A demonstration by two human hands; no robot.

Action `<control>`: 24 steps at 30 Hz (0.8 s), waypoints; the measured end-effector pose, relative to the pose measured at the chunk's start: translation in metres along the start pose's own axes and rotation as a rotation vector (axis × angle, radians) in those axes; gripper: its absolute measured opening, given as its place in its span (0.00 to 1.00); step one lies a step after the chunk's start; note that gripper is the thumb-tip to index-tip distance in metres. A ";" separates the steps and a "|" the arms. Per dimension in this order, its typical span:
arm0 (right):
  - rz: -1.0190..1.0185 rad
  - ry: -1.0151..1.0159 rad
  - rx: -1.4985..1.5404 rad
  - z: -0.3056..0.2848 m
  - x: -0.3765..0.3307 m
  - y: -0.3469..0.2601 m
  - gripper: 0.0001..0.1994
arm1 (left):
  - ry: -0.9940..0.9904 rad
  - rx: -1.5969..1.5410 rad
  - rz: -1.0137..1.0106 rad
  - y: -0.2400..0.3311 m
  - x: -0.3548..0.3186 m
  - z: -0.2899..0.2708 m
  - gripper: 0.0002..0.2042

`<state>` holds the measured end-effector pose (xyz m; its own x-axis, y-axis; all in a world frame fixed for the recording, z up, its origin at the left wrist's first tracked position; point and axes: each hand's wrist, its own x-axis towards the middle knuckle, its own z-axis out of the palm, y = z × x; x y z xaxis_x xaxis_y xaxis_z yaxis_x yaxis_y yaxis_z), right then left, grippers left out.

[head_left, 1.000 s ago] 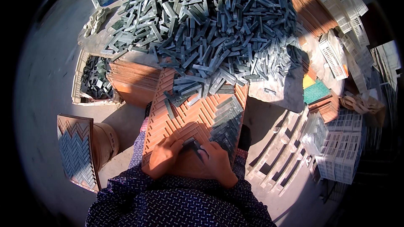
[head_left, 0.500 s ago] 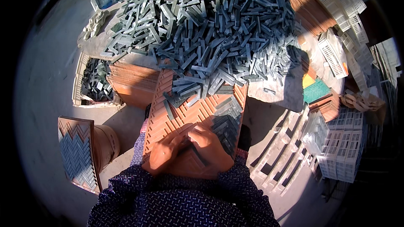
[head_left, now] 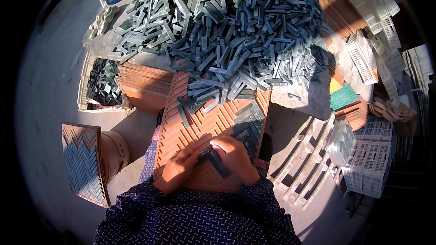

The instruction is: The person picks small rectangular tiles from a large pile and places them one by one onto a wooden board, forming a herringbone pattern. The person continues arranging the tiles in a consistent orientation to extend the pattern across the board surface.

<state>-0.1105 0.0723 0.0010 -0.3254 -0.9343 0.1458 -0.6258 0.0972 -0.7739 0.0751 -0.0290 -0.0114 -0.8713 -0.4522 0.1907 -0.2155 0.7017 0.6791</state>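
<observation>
A reddish-brown grooved board (head_left: 175,138) with a herringbone of slots lies before me, reaching under the pile's near edge. Dark grey stone strips (head_left: 249,129) fill slots along its right side. Low on the board, my left hand (head_left: 178,168) rests with fingers bent and bunched; what they hold, if anything, is hidden. Close on its right, my right hand (head_left: 235,156) is closed, thumb and fingers pinching a short dark stone strip (head_left: 205,150) between the two hands. Another dark strip (head_left: 220,168) lies beside the right palm. Several loose strips (head_left: 183,115) lie higher on the board.
A large heap of stone strips (head_left: 227,31) covers the table (head_left: 302,102) ahead. At left are a crate (head_left: 84,86) of dark pieces, stacked boards (head_left: 143,86) and a filled board (head_left: 81,163) against a drum. White crates (head_left: 367,165) and a slatted pallet (head_left: 299,163) stand right.
My hands have drawn slightly apart, the right one shifting right. The dark strip between them and the one by my right palm now show more plainly. The view has tilted slightly.
</observation>
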 end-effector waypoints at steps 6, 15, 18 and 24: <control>-0.029 0.006 -0.132 0.008 0.000 -0.002 0.10 | 0.018 -0.018 -0.044 0.007 0.007 0.000 0.11; -0.047 -0.085 -0.526 0.023 -0.021 -0.033 0.28 | 0.219 -0.074 -0.435 -0.005 -0.038 -0.068 0.10; -0.029 -0.136 -0.612 0.046 -0.049 -0.034 0.33 | 0.271 -0.040 -0.429 -0.014 -0.050 -0.075 0.09; -0.175 -0.272 -0.495 0.058 -0.054 -0.043 0.32 | 0.170 -0.129 -0.415 -0.001 -0.052 -0.062 0.08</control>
<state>-0.0253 0.0989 -0.0092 -0.0351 -0.9989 0.0317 -0.9313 0.0212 -0.3636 0.1475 -0.0400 0.0218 -0.6356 -0.7719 -0.0097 -0.4651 0.3728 0.8029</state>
